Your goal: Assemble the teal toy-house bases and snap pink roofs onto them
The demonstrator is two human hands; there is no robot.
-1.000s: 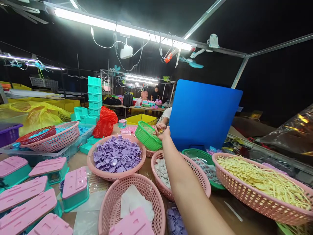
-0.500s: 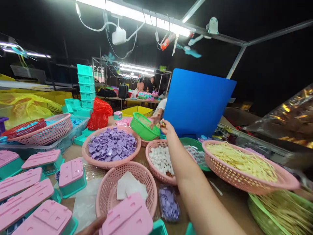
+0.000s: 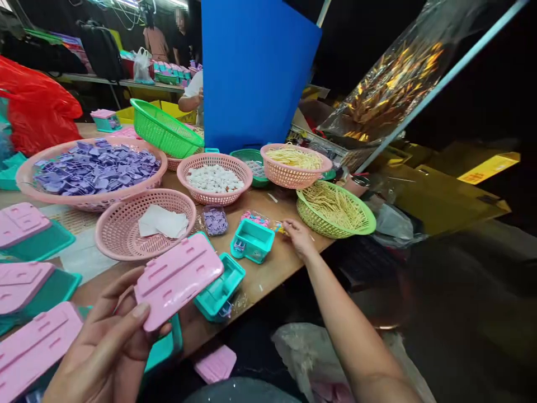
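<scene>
My left hand (image 3: 107, 341) holds a pink plastic lid (image 3: 178, 278) tilted above the table's near edge. My right hand (image 3: 298, 238) reaches down to the wooden table (image 3: 272, 268), its fingertips pinched on a small coloured piece (image 3: 279, 227) beside a clear bag of pink bits (image 3: 254, 218). A small teal box (image 3: 252, 240) stands just left of that hand. Another teal tray (image 3: 218, 286) lies under the lid's right end.
Pink baskets hold purple parts (image 3: 96, 167), white pieces (image 3: 215, 178), white sheets (image 3: 163, 222) and yellow sticks (image 3: 296, 158); a green basket (image 3: 335, 208) holds more sticks. An upright blue board (image 3: 255, 73) hides a co-worker's arm (image 3: 191, 101). Pink-lidded teal boxes (image 3: 25, 229) crowd the left.
My right hand drew back from the co-worker's hand by the blue board and came down onto the table near the teal box. The view tipped downward; my left hand with the lid came into view.
</scene>
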